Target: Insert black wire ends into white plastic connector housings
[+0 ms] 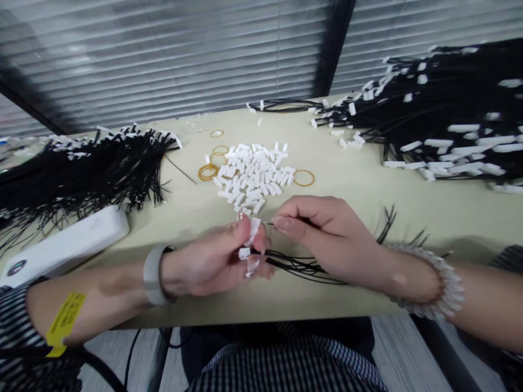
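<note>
My left hand (216, 256) is closed around a white connector (254, 231) and the end of several black cables (302, 267), which carry another white connector (244, 253). Those cables run right, passing under my right hand (335, 234). Thumb and forefinger of my right hand are pinched on a thin dark wire end (267, 222), just right of the upper white connector. Beyond both hands lies a pile of small white connectors (253, 174) on the pale table (183, 212).
Black cables with white ends are heaped at the left (81, 169) and right (441, 109). A white power bank (69, 245) lies by my left forearm. Yellow rubber bands (208, 172) are beside the pile, another (304, 178) to its right. Window blinds (183, 54) stand behind the table.
</note>
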Demonstrator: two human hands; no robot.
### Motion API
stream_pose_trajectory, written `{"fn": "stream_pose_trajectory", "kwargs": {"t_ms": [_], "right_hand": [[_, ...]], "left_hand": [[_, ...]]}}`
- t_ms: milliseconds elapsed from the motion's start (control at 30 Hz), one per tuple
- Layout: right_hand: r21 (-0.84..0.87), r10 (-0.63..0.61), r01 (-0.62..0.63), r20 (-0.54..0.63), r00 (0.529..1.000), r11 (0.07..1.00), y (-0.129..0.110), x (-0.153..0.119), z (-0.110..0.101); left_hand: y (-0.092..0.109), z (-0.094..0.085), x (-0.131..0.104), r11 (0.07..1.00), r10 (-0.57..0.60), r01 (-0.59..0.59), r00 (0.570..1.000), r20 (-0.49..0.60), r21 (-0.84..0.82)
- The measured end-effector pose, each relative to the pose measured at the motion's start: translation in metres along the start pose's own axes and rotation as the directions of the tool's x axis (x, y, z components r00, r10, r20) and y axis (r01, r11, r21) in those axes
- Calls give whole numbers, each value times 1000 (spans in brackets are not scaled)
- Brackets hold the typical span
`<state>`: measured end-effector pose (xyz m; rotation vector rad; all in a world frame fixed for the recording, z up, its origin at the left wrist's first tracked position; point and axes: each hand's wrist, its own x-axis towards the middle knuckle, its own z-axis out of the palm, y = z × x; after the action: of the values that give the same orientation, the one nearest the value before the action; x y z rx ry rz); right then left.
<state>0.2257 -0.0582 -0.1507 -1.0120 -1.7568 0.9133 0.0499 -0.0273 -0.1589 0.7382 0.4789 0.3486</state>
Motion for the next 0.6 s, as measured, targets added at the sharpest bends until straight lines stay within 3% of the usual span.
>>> {"fn": "stream_pose_trajectory", "kwargs": {"t_ms": [167, 600], "right_hand": [[-33, 38, -38, 11, 999, 999, 1, 1, 1], [-53, -36, 36, -7, 999, 998, -2, 2, 1]], "left_hand": [[-1, 0, -1, 1000, -22, 22, 1000, 12, 12], [-1, -1, 0, 1000, -30, 30, 999, 15, -1]]}}
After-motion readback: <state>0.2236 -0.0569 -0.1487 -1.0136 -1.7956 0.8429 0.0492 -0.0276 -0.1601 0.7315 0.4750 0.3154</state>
